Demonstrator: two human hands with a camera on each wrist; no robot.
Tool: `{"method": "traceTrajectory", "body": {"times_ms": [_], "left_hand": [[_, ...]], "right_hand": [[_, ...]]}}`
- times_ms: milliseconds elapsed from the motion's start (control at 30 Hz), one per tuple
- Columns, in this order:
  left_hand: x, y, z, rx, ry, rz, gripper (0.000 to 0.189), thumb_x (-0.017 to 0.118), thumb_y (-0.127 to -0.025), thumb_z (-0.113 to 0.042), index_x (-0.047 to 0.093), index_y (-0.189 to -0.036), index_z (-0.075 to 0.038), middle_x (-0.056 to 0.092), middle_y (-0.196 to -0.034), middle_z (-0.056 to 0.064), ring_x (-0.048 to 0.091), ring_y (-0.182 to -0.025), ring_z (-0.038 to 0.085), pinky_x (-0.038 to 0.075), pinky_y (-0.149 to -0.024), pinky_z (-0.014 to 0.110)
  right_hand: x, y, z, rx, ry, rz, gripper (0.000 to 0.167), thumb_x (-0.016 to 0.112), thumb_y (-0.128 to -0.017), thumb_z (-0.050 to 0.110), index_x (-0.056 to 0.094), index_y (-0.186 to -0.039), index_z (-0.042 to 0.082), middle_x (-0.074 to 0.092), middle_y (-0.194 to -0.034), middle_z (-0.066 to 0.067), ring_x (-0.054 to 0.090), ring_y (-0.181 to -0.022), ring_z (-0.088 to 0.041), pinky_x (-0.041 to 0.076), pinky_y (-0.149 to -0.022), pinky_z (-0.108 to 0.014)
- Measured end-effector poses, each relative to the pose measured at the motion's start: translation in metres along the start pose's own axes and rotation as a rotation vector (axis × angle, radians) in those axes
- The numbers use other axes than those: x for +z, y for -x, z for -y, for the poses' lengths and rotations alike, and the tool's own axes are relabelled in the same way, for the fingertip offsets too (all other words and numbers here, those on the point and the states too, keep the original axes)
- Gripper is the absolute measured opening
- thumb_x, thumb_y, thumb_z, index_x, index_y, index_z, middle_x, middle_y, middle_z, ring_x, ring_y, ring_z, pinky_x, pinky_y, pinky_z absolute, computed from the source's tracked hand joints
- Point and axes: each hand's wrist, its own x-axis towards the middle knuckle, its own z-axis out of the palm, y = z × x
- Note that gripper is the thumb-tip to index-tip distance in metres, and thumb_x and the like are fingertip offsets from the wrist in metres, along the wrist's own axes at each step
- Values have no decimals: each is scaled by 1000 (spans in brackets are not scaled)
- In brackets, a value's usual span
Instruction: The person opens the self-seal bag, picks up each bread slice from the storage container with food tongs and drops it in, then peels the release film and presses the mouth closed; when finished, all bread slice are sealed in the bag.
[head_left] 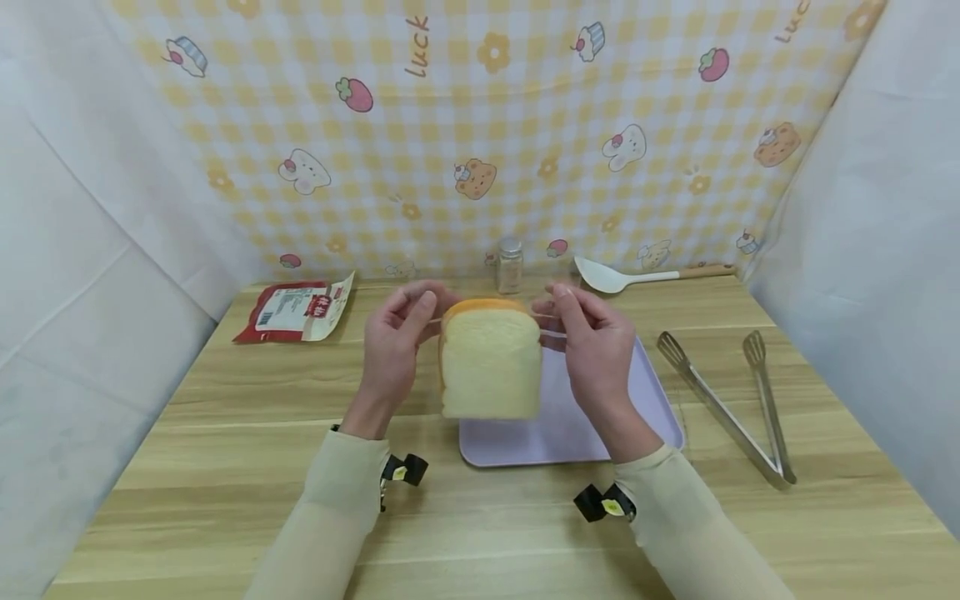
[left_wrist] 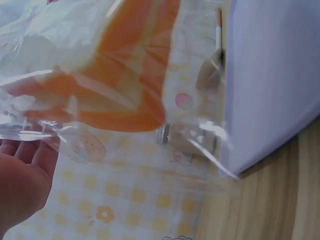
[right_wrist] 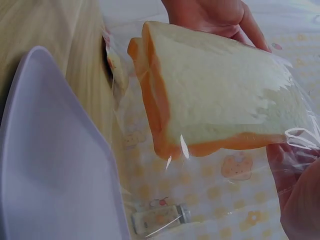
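Observation:
A clear plastic bag with slices of bread inside is held up in front of me, over the left part of a lilac tray. The slices have orange-brown crusts and pale faces, and stand on edge, stacked close together. My left hand grips the bag at its upper left side, thumb upward. At the upper right, my right hand pinches the film between thumb and fingers. The right wrist view shows the bread between the left hand above and the right hand below.
A red and white packet lies at the back left. Behind the bread stands a small glass jar with a metal lid. A white spatula with a wooden handle lies at the back right; spread metal tongs lie right of the tray.

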Motion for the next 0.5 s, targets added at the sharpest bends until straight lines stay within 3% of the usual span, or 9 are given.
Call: {"method": "traceTrajectory", "body": {"times_ms": [333,500], "left_hand": [[7,-3,-8,75,104,-48,22,59,-108,-10,76,-97,-15,82,-95,-1,79,-89,13,64,-79,29],[12,-1,-17,117,123,-63,23,59,-107,-4,78,-98,-14,82,-93,1,80,-87,15,64,-77,30]], "right_hand": [[-12,-1,6,-29,-35,143,14,67,-105,16,81,-102,13,81,-84,1,80,-79,-15,65,-74,-39],[-17,-7,10,-81,-113,199,14,65,-102,1,77,-103,-7,80,-82,-2,79,-78,-16,66,-75,-39]]}}
